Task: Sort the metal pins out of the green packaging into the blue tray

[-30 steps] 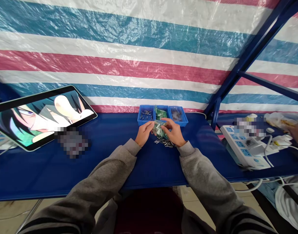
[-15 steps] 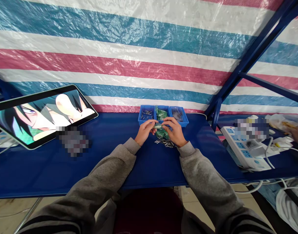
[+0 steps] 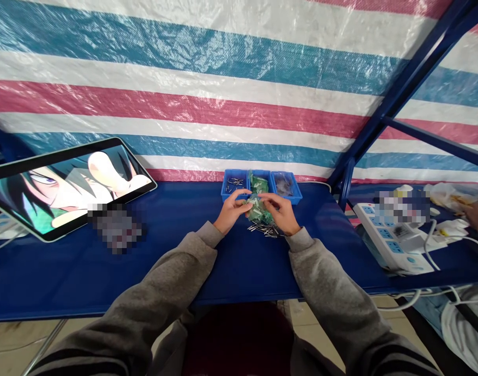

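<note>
My left hand [image 3: 231, 213] is over the desk with thumb and forefinger apart, at the left edge of a heap of small green, shiny plastic packets [image 3: 258, 211]. Across from it, my right hand [image 3: 281, 213] has its thumb and fingertips drawn together above the right side of the heap; whatever is between them is too small to tell. Several thin metal pins [image 3: 262, 230] lie loose just in front of the packets, partly under my right hand. Behind my hands stands a blue three-part bin [image 3: 297, 198], with pins on the left, green packets in the middle and clear bags on the right.
A tablet [image 3: 70, 193] leans at the left, a blurred object [image 3: 119, 230] before it. Power strips [image 3: 391, 240] with white cables lie at the right beside a blue metal frame [image 3: 346, 180]. Another person's hand [image 3: 477, 219] shows at the far right edge.
The fingers of both hands have drawn slightly apart, and my left thumb and forefinger have opened. The green packet pinched between them earlier is no longer held up there.
</note>
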A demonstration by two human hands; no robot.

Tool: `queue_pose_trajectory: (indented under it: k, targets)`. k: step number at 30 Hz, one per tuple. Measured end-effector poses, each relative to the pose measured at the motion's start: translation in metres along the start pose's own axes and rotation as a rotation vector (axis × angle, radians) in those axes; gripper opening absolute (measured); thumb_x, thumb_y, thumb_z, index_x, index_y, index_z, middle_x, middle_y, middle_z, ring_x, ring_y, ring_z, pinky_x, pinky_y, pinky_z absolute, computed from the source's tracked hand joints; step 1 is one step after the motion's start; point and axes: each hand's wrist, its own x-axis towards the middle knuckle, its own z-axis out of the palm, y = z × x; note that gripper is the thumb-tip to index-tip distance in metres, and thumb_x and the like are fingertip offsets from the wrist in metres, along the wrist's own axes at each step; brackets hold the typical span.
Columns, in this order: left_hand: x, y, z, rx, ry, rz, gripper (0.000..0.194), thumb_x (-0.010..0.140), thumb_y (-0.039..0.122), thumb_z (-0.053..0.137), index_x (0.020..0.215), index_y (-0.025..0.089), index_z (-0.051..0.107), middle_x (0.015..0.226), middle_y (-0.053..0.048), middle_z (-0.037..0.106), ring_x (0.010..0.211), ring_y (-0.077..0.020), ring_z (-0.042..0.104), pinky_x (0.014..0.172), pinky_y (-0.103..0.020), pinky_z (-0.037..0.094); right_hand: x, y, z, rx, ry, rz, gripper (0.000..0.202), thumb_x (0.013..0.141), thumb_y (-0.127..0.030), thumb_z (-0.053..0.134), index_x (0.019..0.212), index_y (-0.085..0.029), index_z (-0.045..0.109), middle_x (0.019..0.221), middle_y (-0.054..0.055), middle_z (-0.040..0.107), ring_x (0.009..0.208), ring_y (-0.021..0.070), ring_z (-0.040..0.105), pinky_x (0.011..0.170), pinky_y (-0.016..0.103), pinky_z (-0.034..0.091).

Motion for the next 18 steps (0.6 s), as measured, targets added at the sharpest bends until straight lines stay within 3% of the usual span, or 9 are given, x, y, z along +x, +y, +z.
queue_pose_trajectory:
  k: [3, 5, 7, 11, 15, 18]
  targets:
    - [0.0, 0.001, 0.001, -0.115, -0.046, -0.066, 0.057, 0.072, 0.037, 0.078, 0.12, 0.02, 0.052, 0.062, 0.004, 0.057, 0.055, -0.0113, 0.055, 0.057, -0.026, 0.047, 0.001, -0.001, 0.001, -0.047, -0.018, -0.107, 0.021, 0.09, -0.034, 0.054, 0.101, -0.023, 0.069, 0.118, 0.01, 0.061, 0.104, 0.0218, 0.061, 0.082, 0.036, 0.054]
    - [0.0, -0.001, 0.001, -0.092, -0.033, -0.069, 0.049, 0.074, 0.043, 0.075, 0.112, 0.017, 0.058, 0.064, 0.002, 0.058, 0.057, -0.0118, 0.055, 0.056, -0.026, 0.046, 0.003, 0.001, 0.001, -0.074, 0.006, -0.124, 0.019, 0.09, -0.034, 0.054, 0.095, -0.023, 0.068, 0.118, 0.01, 0.062, 0.106, 0.0223, 0.061, 0.086, 0.037, 0.053]
    - [0.001, -0.002, 0.0, 0.001, 0.012, -0.028, 0.043, 0.08, 0.054, 0.066, 0.097, 0.014, 0.064, 0.065, -0.001, 0.057, 0.06, -0.0127, 0.054, 0.055, -0.026, 0.045, 0.003, 0.003, 0.001, -0.108, 0.042, -0.088, 0.019, 0.09, -0.036, 0.055, 0.088, -0.021, 0.067, 0.104, 0.009, 0.067, 0.096, 0.0218, 0.064, 0.083, 0.037, 0.053]
    - [0.001, -0.001, 0.0, 0.228, 0.057, 0.125, 0.055, 0.081, 0.067, 0.056, 0.075, 0.013, 0.064, 0.071, -0.004, 0.058, 0.061, -0.0123, 0.053, 0.056, -0.026, 0.046, 0.003, 0.009, 0.003, -0.118, 0.082, 0.018, 0.024, 0.087, -0.042, 0.059, 0.081, -0.019, 0.063, 0.073, 0.004, 0.066, 0.068, 0.0194, 0.064, 0.071, 0.034, 0.053]
    - [-0.001, 0.0, 0.002, 0.212, -0.016, 0.116, 0.054, 0.074, 0.064, 0.066, 0.091, 0.013, 0.064, 0.075, -0.004, 0.063, 0.061, -0.0133, 0.057, 0.057, -0.026, 0.048, 0.001, 0.009, 0.006, 0.029, 0.096, 0.126, 0.027, 0.082, -0.046, 0.064, 0.086, -0.019, 0.061, 0.071, 0.003, 0.067, 0.056, 0.0173, 0.064, 0.06, 0.032, 0.053]
    - [0.0, -0.002, 0.002, 0.161, 0.036, 0.105, 0.049, 0.075, 0.054, 0.07, 0.1, 0.014, 0.059, 0.067, 0.0, 0.062, 0.057, -0.0136, 0.059, 0.058, -0.027, 0.049, 0.0, 0.005, 0.005, 0.068, 0.07, 0.143, 0.027, 0.086, -0.045, 0.059, 0.096, -0.02, 0.062, 0.065, 0.001, 0.066, 0.055, 0.0169, 0.064, 0.061, 0.032, 0.054]
